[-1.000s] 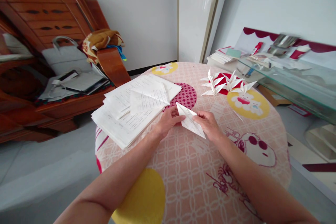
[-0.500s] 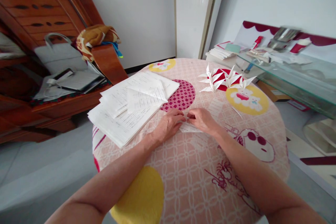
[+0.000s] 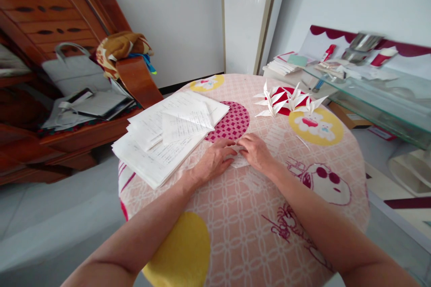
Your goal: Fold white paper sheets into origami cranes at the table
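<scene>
A small folded piece of paper [image 3: 239, 160] lies on the round table's patterned cloth [image 3: 232, 224], largely covered by my fingers. My left hand [image 3: 216, 158] is closed on its left side, fingertips bent down onto the paper. From the right, my right hand [image 3: 256, 151] pinches at its upper edge, the two hands almost meeting. Several white paper cranes [image 3: 291, 99] stand together at the table's far right. Left of my hands is a stack of written sheets [image 3: 168, 157], with a folded sheet [image 3: 186, 122] lying on top.
A thin white strip [image 3: 302, 142] lies right of my hands. Beyond the table on the right is a glass shelf [image 3: 373, 98] with a red-and-white cup [image 3: 384, 57] and papers. A wooden bench [image 3: 138, 80] with a grey bag [image 3: 76, 69] and cloths stands at the left.
My right hand has shifted slightly left and up, closer to my left hand. Less of the small paper shows at its right side. The stack and cranes stay in place.
</scene>
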Demonstrator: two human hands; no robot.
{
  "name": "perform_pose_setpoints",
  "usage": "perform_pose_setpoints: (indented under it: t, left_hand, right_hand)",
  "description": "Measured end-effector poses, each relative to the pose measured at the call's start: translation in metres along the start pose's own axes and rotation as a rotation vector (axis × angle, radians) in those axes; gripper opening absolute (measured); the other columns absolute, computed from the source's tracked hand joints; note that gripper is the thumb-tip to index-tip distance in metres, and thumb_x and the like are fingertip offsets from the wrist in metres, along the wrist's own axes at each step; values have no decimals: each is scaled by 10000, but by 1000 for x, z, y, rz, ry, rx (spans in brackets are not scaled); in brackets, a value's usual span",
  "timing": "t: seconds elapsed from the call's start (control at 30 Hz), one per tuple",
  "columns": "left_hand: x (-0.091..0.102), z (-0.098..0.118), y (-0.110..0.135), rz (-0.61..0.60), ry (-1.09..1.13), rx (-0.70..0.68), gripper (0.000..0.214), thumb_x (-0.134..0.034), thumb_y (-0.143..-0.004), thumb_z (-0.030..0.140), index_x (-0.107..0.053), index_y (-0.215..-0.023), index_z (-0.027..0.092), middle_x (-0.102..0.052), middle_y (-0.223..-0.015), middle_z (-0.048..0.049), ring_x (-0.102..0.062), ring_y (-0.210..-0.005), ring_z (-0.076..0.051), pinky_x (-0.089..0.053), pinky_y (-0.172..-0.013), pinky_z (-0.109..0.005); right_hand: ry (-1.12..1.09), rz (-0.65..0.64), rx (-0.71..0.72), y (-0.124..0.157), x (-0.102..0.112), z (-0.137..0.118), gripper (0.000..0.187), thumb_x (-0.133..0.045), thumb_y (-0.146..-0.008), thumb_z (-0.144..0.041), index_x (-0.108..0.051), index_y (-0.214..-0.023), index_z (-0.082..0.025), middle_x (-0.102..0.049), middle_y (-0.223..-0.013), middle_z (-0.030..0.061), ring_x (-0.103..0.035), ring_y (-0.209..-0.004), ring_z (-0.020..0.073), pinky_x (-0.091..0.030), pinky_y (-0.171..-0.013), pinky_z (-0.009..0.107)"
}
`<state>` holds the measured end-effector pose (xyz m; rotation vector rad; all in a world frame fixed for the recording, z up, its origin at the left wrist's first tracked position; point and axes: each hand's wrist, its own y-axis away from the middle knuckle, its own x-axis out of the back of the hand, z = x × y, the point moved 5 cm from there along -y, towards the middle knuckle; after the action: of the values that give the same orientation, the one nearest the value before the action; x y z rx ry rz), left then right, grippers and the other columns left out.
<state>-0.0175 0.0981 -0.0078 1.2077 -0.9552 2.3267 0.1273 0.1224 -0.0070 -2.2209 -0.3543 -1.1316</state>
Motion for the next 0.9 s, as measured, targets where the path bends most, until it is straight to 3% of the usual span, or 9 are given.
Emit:
perform_pose_setpoints:
  t: [0.17,0.33,0.53,0.63,0.9]
  left_hand:
    - [1,5,-2,-103,67,-83,165,-565,-893,80,-697,-972,139,-680,-1071,-101,-646,-1013,-208,-545,-904,-341]
    - [2,-2,0,-112,103,-102,219,-562,-916,113,-690,-1089,158,-678,-1155,-109,-643,-1077,-205,-530,-949,-347]
    - [0,-6,2,-115,152,-121,238,-563,-925,115,-701,-1115,154,-687,-1162,-116,-645,-1088,-207,-522,-961,-354]
    - [3,-6,0,-141,184,-108,245,-579,-913,114,-707,-1118,153,-693,-1149,-115,-648,-1073,-208,-520,-958,-358]
    - [6,-5,-1,-173,257,-88,269,-691,-891,296,-719,-1115,151,-696,-1111,-122,-653,-1049,-220,-522,-932,-355]
  right_hand:
    - [-17,-59,59,12,-4,-6,239,-535,-817,27,-678,-798,-164,-625,-810,57,-568,-814,197,-434,-741,304]
    - [7,-53,45,28,4,-10,249,-536,-838,29,-684,-778,-163,-604,-791,46,-569,-813,189,-439,-734,297]
    - [56,-125,143,38,9,-18,74,-670,-885,-144,-687,-817,-166,-627,-855,57,-581,-842,189,-470,-758,306]
    - [116,-156,179,38,7,-20,87,-669,-899,-170,-685,-815,-156,-632,-853,67,-584,-832,194,-476,-743,309]
    - [153,-189,214,38,6,-23,132,-658,-914,-189,-674,-789,-151,-628,-834,72,-584,-820,200,-466,-721,315]
